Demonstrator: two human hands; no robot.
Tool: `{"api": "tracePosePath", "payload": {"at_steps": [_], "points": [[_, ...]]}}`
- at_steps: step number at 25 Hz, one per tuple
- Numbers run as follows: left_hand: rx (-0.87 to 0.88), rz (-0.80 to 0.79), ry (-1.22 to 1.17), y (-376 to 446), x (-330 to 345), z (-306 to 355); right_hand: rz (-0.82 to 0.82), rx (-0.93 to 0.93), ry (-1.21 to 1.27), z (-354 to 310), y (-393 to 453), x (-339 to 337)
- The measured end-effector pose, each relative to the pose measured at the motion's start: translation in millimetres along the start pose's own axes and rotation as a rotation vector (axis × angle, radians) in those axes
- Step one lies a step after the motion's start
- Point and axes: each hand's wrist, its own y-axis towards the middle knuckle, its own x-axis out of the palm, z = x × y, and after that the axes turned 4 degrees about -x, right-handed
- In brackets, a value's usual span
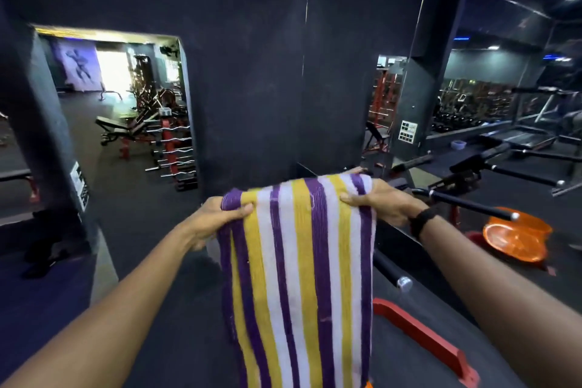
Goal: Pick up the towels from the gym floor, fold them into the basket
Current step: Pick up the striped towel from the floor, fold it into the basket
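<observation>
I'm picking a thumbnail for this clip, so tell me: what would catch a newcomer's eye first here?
First the striped towel, purple, yellow and white, hanging in the centre from its top edge, gripped by the left hand and the right hand. Next, the bright orange basket on the dark floor at right. Then the lit doorway at upper left, with benches and barbells beyond.

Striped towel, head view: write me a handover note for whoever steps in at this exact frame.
Left hand: grips the top left corner of the striped towel.
Right hand: grips the top right corner.
Towel hangs lengthwise in front of the person, off the floor, apparently already doubled.
An orange basket sits on the floor to the right.
Done: this towel picked up.
Left: finish folding, place it in the basket; other towels not in view.
</observation>
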Motion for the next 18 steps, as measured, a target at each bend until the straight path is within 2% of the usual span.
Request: {"api": "tracePosePath", "payload": {"at_steps": [2,5,8,9,11,12,14,16,18], "points": [[-0.04,0.061,-0.086,-1.5,1.0,0.3,0.071,0.048,0.034,7.4,1.0,-1.6],[-0.145,-0.009,-0.044,-3.0,5.2,15.1,0.035,0.116,-0.086,-3.0,0.7,-0.7],[0.027,0.008,-0.323,0.6,-1.3,38.3,-0.029,-0.057,0.122,-29.0,3.8,-14.9],[0.06,-0.034,-0.268,2.5,-7.2,43.4,-0.086,-0.067,0.132,-35.7,3.1,-19.3],[-0.038,-0.166,0.071,-6.0,-9.7,39.9,-0.232,0.066,-0.091,-25.2,-3.9,-17.0],[-0.059,-0.166,0.163,-6.8,-11.1,32.1,-0.254,0.129,-0.176,-14.6,-6.3,-13.1],[-0.059,0.004,-0.047,-7.2,-12.6,23.5,-0.155,0.126,-0.107,-2.4,-7.0,-3.8],[-0.079,0.179,-0.313,-6.1,-14.8,24.1,-0.003,0.023,0.084,-4.0,-4.5,-1.1],[-0.149,0.251,-0.315,-1.9,-18.0,25.4,0.075,-0.003,0.212,-6.1,-1.5,-0.3]]}}
